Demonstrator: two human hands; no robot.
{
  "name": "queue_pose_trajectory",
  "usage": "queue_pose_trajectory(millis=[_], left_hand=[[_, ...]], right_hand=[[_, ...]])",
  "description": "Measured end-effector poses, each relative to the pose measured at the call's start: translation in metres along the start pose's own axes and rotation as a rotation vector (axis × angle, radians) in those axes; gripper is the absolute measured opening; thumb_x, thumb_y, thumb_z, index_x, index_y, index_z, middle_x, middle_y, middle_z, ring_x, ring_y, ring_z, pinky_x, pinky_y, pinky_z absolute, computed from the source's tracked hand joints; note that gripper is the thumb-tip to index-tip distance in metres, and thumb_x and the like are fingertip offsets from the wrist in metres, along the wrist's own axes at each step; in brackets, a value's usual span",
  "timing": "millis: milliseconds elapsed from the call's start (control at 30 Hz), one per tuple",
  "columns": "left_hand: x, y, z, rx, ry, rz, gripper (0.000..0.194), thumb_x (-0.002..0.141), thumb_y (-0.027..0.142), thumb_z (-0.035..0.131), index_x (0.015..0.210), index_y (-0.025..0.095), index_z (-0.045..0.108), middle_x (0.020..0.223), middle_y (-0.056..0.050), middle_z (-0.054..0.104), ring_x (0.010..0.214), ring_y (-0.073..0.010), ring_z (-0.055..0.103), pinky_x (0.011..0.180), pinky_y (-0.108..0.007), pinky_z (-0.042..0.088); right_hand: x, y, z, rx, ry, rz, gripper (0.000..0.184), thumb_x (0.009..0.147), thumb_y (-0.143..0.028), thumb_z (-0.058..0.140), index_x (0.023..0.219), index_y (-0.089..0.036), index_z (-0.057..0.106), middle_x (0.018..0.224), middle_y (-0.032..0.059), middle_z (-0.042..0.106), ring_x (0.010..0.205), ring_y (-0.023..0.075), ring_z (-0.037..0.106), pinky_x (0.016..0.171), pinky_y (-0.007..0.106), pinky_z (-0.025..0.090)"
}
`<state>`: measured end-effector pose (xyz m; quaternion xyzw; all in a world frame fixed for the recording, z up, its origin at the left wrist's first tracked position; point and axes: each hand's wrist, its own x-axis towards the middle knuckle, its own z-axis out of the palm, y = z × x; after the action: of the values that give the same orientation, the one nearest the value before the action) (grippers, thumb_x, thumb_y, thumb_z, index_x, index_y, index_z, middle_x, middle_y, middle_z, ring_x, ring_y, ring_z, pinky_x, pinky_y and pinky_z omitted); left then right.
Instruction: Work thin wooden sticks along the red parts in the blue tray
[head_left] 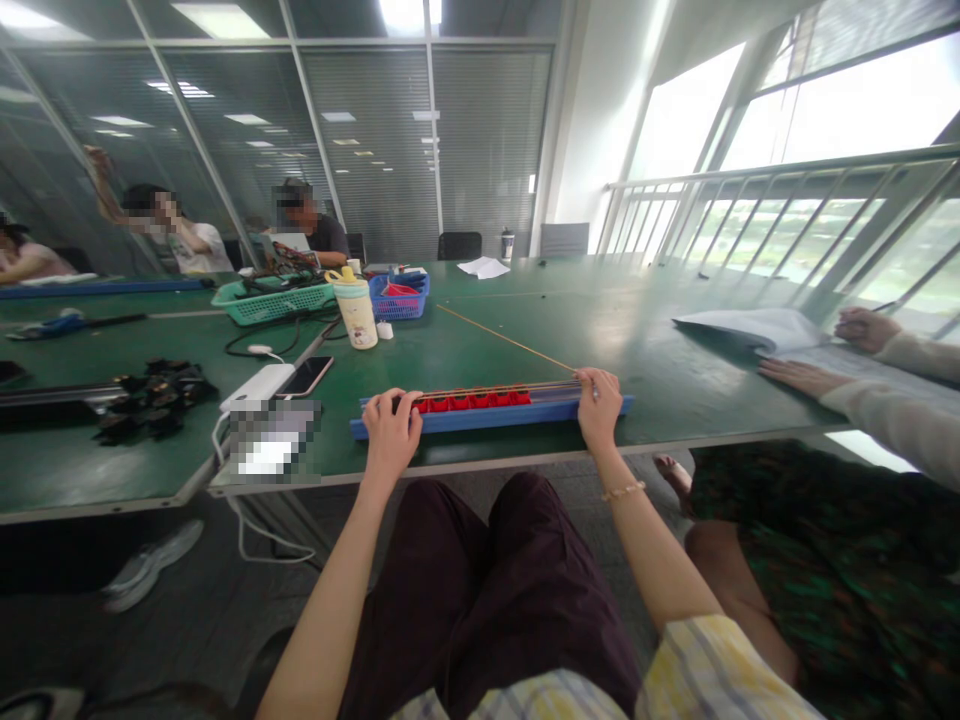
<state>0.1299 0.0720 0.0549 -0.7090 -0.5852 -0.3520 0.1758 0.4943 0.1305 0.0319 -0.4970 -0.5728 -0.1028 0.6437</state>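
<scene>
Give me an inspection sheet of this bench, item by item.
Surface: green workbench, glossy under the lights.
Job's things: blue rail along the near edge, red pieces in a row on it, thin wooden rod running from the right end.
Clutter: white power bank, smartphone, black parts pile, green basket, blue basket, bottle.
Grippers: left hand on the rail's left end; right hand at its right end, by the rod; grip unclear.
Cables: black cable on the bench; white cable below it.
Surroundings: co-worker's hand on paper; seated person beyond.
</scene>
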Motion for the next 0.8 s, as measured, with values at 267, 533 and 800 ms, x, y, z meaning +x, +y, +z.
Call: queue_pose_trajectory(millis=[267,533,800], left_hand=[[0.0011,-0.0038,0.0057,-0.072,0.039,-0.030,0.058,0.094,0.033,0.044,0.147,0.010,0.036,0.129,-0.018,0.057,0.116,-0.0317,0.043,0.102,-0.049,0.038],[0.0011,-0.0032,0.0058,-0.007,0.005,-0.027,0.058,0.096,0.035,0.041,0.149,0.012,0.038,0.130,-0.018,0.057,0.118,-0.0330,0.043,0.102,-0.050,0.038],[0.0005,-0.0035,0.0049,0.001,-0.006,-0.039,0.062,0.096,0.036,0.040,0.152,0.011,0.033,0.131,-0.019,0.056,0.118,-0.0335,0.043,0.100,-0.051,0.039]], right_hand=[[0.0005,-0.0015,0.0004,-0.018,-0.080,-0.057,0.033,0.099,-0.040,0.044,0.082,-0.022,0.066,0.101,0.0076,0.069,0.102,0.0230,0.059,0.097,0.040,0.039],[-0.0004,0.0034,0.0016,-0.005,-0.070,-0.064,0.029,0.098,-0.037,0.044,0.085,-0.021,0.065,0.112,0.0104,0.061,0.109,0.0242,0.055,0.101,0.043,0.036],[-0.0012,0.0020,0.0005,-0.026,-0.106,-0.076,0.027,0.098,-0.034,0.044,0.086,-0.022,0.064,0.123,0.0093,0.060,0.108,0.0233,0.053,0.101,0.043,0.035]])
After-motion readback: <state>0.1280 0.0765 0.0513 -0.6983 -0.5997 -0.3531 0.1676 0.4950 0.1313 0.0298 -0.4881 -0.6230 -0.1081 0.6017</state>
